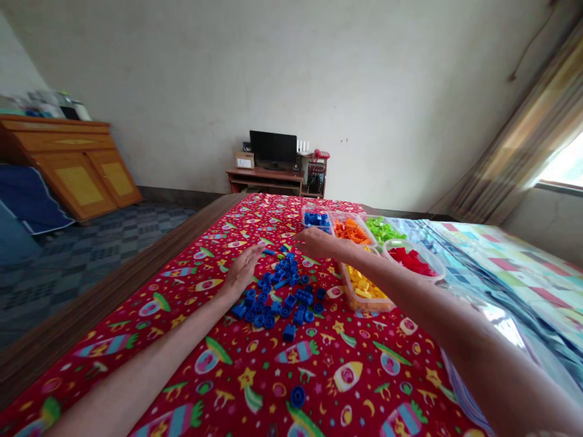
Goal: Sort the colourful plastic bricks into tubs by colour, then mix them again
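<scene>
My left hand (243, 269) is at the left edge of a loose pile of blue toy building bricks (279, 279), its fingers stretched out and apart from any grip. A small blue brick (268, 252) lies just beyond its fingertips. Above the far end of the pile is my right hand (317, 243), fingers pointing left and loosely extended, with nothing visible in them. Just behind it stands a clear box of blue bricks (317, 220), partly covered by the hand. One round blue piece (297, 397) lies alone near the front.
Right of the pile, clear tubs hold orange bricks (350, 230), green bricks (381, 229), red bricks (411, 261) and yellow bricks (363, 284). My right forearm crosses over the yellow tub. A red patterned cloth (182, 358) covers the surface. A desk with a monitor (273, 149) stands by the wall.
</scene>
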`<move>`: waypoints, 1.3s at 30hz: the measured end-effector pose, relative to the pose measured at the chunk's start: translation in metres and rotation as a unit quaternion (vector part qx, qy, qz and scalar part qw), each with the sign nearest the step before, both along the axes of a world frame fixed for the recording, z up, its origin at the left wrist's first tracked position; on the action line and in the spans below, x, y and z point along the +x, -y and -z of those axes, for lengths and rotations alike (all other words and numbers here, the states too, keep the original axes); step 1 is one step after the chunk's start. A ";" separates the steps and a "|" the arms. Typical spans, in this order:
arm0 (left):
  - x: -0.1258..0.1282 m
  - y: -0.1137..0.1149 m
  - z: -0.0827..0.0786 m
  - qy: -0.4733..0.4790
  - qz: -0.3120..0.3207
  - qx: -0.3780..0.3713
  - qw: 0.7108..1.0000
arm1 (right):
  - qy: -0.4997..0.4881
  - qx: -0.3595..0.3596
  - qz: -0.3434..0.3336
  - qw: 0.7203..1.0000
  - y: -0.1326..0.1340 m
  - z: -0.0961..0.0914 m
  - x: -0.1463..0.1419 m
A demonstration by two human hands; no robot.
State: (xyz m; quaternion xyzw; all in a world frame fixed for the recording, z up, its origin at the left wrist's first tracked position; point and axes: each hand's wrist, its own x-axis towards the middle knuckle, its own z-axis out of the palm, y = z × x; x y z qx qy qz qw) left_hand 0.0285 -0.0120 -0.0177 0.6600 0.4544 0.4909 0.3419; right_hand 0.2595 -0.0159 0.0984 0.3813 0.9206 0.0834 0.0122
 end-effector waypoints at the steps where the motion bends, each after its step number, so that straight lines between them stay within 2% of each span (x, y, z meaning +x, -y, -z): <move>1: -0.003 -0.003 0.001 -0.034 -0.026 0.011 0.999 | -0.006 -0.007 0.006 1.000 -0.006 0.006 -0.012; 4: -0.011 -0.008 0.002 -0.132 -0.086 0.036 0.987 | -0.037 -0.045 0.051 0.997 -0.021 0.023 -0.044; 7: -0.013 -0.010 0.003 -0.195 -0.091 0.054 0.975 | -0.037 -0.078 0.085 0.993 -0.031 0.037 -0.065; 10: -0.011 -0.011 0.006 -0.239 -0.057 0.074 0.967 | -0.032 -0.088 0.101 0.990 -0.035 0.048 -0.069; 13: -0.008 -0.014 0.012 -0.262 -0.055 0.097 0.959 | -0.042 -0.087 0.119 0.988 -0.035 0.053 -0.061; 20: -0.007 -0.017 0.017 -0.271 -0.050 0.133 0.952 | -0.047 -0.062 0.152 0.985 -0.031 0.047 -0.048; 29: -0.009 -0.016 0.016 -0.280 -0.030 0.127 0.951 | 0.001 -0.097 0.117 0.988 -0.027 0.045 -0.055; 35: -0.009 -0.012 0.014 -0.296 -0.029 0.134 0.945 | -0.036 -0.084 0.122 0.988 -0.026 0.032 -0.035; 39: -0.010 -0.009 0.012 -0.315 -0.018 0.129 0.940 | -0.057 -0.040 0.115 0.991 -0.028 0.031 -0.011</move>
